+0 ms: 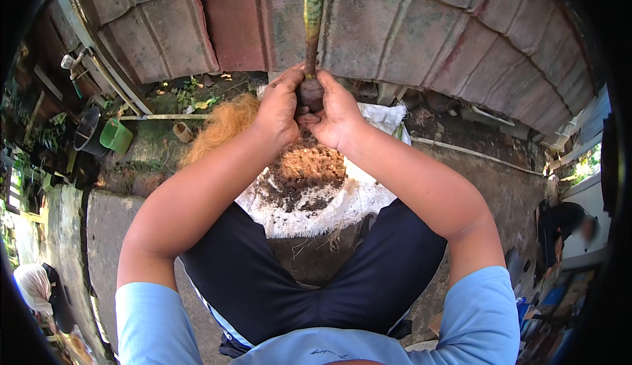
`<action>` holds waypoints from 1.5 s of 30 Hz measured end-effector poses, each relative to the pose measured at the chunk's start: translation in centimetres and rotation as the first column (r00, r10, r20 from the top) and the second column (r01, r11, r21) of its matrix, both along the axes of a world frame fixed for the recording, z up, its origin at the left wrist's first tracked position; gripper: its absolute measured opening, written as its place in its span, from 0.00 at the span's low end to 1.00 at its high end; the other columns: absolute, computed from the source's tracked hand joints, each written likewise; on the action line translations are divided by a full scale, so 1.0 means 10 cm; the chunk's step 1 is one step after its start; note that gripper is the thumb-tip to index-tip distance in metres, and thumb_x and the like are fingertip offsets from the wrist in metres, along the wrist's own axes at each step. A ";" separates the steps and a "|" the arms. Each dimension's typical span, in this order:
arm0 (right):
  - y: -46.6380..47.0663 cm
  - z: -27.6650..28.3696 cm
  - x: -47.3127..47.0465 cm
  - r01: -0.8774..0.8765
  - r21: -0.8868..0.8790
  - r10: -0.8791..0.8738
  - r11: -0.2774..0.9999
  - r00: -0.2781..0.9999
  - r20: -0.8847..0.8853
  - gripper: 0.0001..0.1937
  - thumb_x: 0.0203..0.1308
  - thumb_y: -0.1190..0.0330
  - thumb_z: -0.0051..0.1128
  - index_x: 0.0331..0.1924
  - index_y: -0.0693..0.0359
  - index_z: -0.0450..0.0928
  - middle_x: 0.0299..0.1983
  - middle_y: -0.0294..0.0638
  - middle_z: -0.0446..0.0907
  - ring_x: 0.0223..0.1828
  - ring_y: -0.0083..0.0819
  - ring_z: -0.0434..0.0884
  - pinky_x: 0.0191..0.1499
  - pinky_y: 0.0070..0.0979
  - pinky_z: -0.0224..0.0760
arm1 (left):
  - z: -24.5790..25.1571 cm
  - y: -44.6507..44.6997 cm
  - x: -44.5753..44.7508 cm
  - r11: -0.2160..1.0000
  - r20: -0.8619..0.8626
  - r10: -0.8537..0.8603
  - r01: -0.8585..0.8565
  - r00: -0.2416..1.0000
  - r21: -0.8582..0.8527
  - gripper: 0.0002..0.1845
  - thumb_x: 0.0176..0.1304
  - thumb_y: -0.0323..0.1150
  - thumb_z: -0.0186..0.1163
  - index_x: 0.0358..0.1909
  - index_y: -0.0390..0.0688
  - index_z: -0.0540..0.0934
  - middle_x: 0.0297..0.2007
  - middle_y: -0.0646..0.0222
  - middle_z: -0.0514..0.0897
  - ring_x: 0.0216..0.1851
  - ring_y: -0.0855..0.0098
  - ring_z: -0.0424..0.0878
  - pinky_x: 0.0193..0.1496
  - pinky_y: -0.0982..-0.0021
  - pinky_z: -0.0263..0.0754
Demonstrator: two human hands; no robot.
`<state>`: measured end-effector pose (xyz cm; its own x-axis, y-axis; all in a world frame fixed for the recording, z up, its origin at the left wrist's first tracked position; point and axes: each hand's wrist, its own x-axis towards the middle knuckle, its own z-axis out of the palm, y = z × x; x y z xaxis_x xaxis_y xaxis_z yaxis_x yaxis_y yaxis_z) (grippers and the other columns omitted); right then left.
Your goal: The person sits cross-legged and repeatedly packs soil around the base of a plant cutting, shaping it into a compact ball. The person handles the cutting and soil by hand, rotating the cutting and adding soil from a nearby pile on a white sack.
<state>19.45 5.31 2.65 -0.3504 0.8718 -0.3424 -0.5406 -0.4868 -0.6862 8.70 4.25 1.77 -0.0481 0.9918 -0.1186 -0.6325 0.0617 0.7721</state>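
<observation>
Both my hands are cupped around a dark ball of soil at the base of a plant. One tall mottled green leaf, like a snake plant's, rises upright from it. My left hand presses the ball from the left, fingers partly hidden behind it. My right hand closes on the other side, its soil-stained fingers curled under the ball. Below them, a heap of dark soil and brown fibre lies on a white woven sack. A tuft of orange-brown coir fibre sits left of my left hand.
Roof tiles slope across the far side. At left are a green plastic container, a black bucket, a tap and a pipe. Another person bends at the far right; someone in a white head covering is lower left.
</observation>
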 end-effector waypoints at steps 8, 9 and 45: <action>0.05 -0.07 -0.04 0.029 0.085 -0.031 0.996 0.999 0.015 0.16 0.77 0.44 0.46 0.55 0.41 0.76 0.47 0.29 0.81 0.49 0.27 0.78 0.48 0.34 0.69 | -0.05 0.13 0.04 0.993 -0.382 0.109 -0.118 0.918 -0.001 0.20 0.81 0.44 0.46 0.56 0.42 0.82 0.49 0.64 0.87 0.45 0.68 0.86 0.52 0.63 0.80; 0.05 -0.06 -0.04 -0.004 0.104 0.009 0.995 0.999 -0.044 0.20 0.76 0.41 0.45 0.56 0.42 0.76 0.48 0.30 0.81 0.52 0.28 0.77 0.51 0.37 0.68 | -0.04 0.19 -0.02 0.991 -0.453 0.127 -0.134 0.882 0.018 0.20 0.81 0.45 0.46 0.56 0.42 0.81 0.48 0.63 0.86 0.45 0.68 0.86 0.52 0.63 0.80; 0.25 -0.11 -0.06 -0.016 0.263 -0.017 0.965 0.992 0.122 0.33 0.72 0.33 0.45 0.56 0.56 0.76 0.50 0.39 0.80 0.48 0.34 0.83 0.58 0.37 0.74 | -0.12 0.12 0.04 0.936 -0.107 0.218 -0.177 0.970 0.303 0.29 0.74 0.46 0.54 0.70 0.40 0.71 0.62 0.65 0.78 0.64 0.70 0.72 0.69 0.66 0.65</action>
<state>18.87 7.82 1.54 -0.3199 0.9369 -0.1410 -0.4451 -0.2800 -0.8506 9.10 5.50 0.55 -0.2421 0.9508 0.1933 -0.4963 -0.2925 0.8174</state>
